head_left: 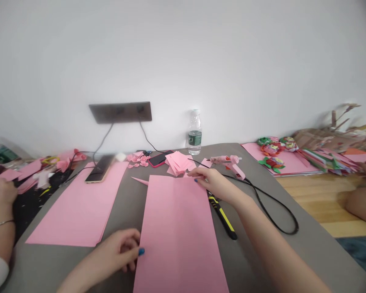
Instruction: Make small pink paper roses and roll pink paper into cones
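A long pink paper sheet (177, 232) with a faint lengthwise crease lies on the grey table mat (126, 203) in front of me. My left hand (125, 250) pinches its left edge, thumb on top and fingers curled below. At the far right corner of the sheet, my right hand (210, 183) has its fingertips pressed together on the paper's edge. Beside the sheet's right edge is a black and yellow cutter (222, 217). Small pink paper squares (178, 162) are piled just beyond the far edge.
Left are a pink paper stack (76, 211) and a phone (100, 169). A bottle (194, 132) stands by the wall. A pink glue gun (232, 162) trails a black cable at right. Paper flowers (273, 152) lie farther right. Other people's hands show at both sides.
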`<control>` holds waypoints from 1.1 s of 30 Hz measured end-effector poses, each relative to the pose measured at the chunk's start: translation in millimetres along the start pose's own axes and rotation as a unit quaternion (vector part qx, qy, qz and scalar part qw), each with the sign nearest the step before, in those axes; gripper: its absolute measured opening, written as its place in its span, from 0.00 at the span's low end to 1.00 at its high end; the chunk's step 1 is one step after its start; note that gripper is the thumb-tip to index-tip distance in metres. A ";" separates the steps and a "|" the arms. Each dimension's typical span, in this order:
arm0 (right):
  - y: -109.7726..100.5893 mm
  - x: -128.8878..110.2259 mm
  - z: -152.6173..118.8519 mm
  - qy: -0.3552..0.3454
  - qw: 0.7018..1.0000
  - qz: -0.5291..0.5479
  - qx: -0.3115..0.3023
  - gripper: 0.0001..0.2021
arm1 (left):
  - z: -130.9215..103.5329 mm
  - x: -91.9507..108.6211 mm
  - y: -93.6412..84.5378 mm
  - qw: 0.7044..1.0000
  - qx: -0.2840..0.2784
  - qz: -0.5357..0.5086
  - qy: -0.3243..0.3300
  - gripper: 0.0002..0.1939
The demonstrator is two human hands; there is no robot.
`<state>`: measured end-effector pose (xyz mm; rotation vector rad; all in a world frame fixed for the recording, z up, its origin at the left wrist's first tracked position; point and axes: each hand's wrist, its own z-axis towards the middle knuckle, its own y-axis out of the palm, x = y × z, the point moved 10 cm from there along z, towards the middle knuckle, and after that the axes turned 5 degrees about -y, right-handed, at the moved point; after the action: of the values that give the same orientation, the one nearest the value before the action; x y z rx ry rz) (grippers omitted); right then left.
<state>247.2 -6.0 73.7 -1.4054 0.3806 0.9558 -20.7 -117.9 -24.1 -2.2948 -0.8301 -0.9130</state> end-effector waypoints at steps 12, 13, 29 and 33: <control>-5.0 -34.6 8.1 -0.095 0.993 0.069 0.003 0.21 | 23.9 160.4 -76.2 0.892 0.301 0.212 0.263 0.30; -6.1 -35.8 9.0 -0.096 0.993 0.073 0.005 0.20 | 29.8 170.3 -73.5 0.896 0.276 0.223 0.267 0.28; -40.2 19.5 -68.1 0.115 0.931 0.159 0.307 0.24 | 13.8 133.4 -128.8 0.863 0.352 -0.236 0.273 0.19; 17.1 64.5 -98.2 0.238 0.877 0.340 0.243 0.34 | -7.0 91.7 -137.9 0.802 0.424 -0.338 0.252 0.20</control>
<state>302.3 -78.2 -2.7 -1.0202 1.4590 0.9530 -66.7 1.4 81.2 -0.9044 -1.4531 -1.0583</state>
